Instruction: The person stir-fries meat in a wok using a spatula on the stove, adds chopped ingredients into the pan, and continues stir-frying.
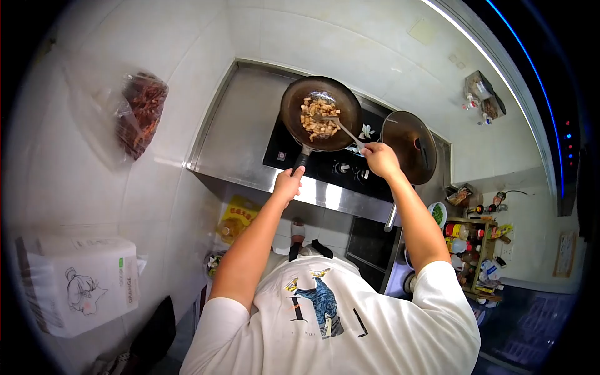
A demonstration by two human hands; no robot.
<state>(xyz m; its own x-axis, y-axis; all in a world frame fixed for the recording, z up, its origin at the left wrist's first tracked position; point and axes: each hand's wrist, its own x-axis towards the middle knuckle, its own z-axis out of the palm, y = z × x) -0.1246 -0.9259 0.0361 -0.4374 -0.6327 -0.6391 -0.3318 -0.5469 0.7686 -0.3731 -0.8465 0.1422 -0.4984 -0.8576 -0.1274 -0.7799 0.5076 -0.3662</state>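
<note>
Over the black cooktop (320,167), my left hand (288,186) grips the handle (303,156) of a wok (347,107) while my right hand (380,159) clasps a spatula (349,134) among its browned diced pieces (312,117).

We see a brightly lit kitchen with an even, cool-white cast over the tiled wall (275,31). A bright strip (476,34) curves along the upper right, beside a thin, glowing blue line (532,49). Hard white glare breaks across the steel counter's front edge (331,195), and softer sheen lies on the wok (325,89) and the clear bag (125,112). Below the counter we find shade; the lower right corner turns dim and bluish. Wide-angle distortion bends straight lines, and black vignetting swallows the corners. We notice softness toward the rim.
</note>
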